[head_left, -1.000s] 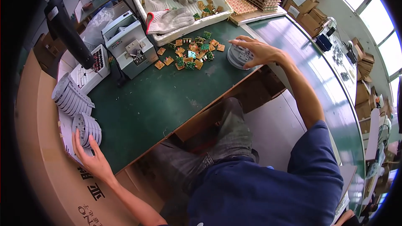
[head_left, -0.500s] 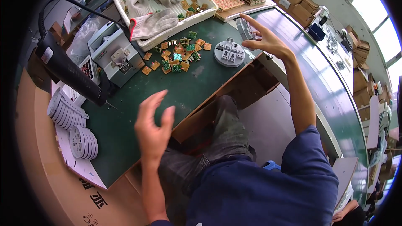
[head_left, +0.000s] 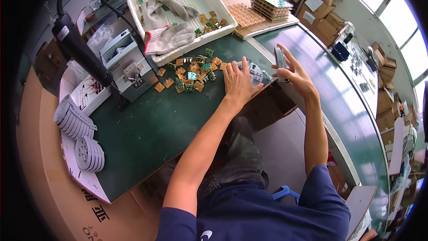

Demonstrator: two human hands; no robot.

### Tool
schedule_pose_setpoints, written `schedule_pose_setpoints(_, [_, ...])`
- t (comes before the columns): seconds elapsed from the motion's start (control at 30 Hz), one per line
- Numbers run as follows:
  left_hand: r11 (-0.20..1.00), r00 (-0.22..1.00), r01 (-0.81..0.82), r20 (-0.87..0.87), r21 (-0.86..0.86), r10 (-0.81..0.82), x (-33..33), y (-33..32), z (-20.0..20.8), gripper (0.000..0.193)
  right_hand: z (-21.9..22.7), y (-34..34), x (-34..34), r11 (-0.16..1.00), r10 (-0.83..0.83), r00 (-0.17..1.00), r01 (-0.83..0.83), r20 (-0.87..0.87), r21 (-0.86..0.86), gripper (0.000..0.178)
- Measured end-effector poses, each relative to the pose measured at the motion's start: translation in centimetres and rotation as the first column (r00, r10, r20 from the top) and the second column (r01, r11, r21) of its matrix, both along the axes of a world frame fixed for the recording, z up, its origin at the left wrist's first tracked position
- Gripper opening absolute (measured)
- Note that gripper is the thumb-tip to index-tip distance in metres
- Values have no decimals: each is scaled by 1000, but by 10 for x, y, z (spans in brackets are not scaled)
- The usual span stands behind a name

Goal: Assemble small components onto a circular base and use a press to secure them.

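Head view gives me, at the far left, two leaning stacks of pale round discs, the rear stack (head_left: pixel 75 118) and the front stack (head_left: pixel 90 154), close together. Next, a black electric screwdriver (head_left: pixel 80 49) hangs tilted beside a grey metal machine (head_left: pixel 131 64). Then I see a white tray (head_left: pixel 200 43) with knitted gloves (head_left: pixel 176 38) inside. In front of it, small circuit boards (head_left: pixel 191 75) lie scattered on the green tabletop (head_left: pixel 178 111). My left hand (head_left: pixel 237 80) has the fingers a little spread over the left side of a grey round fixture (head_left: pixel 255 73), near the table edge; whether it grips firmly, I cannot tell. Further right, my right hand (head_left: pixel 296 76) pinches a grey round plate (head_left: pixel 279 58) between thumb and fingers, raised on its edge, apart from the fixture.
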State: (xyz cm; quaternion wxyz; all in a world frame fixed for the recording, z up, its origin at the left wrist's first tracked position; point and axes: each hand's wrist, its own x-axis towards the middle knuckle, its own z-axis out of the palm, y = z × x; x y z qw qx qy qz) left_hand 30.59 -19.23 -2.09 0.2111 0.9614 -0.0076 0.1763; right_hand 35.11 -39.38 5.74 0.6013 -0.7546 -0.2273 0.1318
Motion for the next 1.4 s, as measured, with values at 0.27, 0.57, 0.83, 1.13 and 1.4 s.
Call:
schedule_pose_setpoints(0.27, [977,980,131,169,-171,-102,-115,48,28,105,-38,32,71,888,194,882,27,429,-458,103])
schedule_pose_setpoints(0.57, [709,881,-122,-405,-695,-245,-268,106,-81,98,-52,70,86,770,399,726,66,560,-634,93])
schedule_pose_setpoints(0.83, [720,916,-144,-367,-678,-163,-225,163,-164,71,-100,107,-44,896,-266,567,444,779,-17,40])
schedule_pose_setpoints(1.13, [650,883,-10,-312,-760,-351,-272,134,-191,57,-144,108,-60,910,-386,555,361,737,204,33])
schedule_pose_setpoints(1.4, [604,782,109,-307,-790,-543,-276,136,-189,45,-147,104,-53,915,-372,588,363,719,177,34])
